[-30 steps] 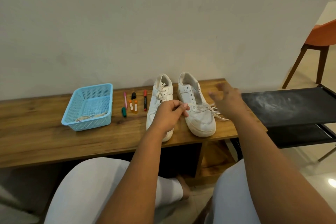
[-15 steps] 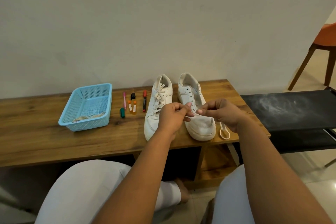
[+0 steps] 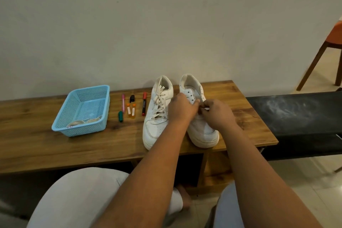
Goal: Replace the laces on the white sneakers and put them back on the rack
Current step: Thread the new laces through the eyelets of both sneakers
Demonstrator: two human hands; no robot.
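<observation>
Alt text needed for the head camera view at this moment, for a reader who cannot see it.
Both hands, left hand and right hand, meet over the right white sneaker, pinching a lace end. The left white sneaker beside it is laced. On the wooden bench also sit markers and a blue basket holding laces.

Laced white sneaker (image 3: 157,114) beside unlaced white sneaker (image 3: 199,126), toes toward viewer, on bench

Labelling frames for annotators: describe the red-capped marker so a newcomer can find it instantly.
On the wooden bench, a row of small pens and vials lies between the blue basket and the laced sneaker. The red-capped marker is nearest that sneaker, the longest in the row, dark-barrelled.
</observation>
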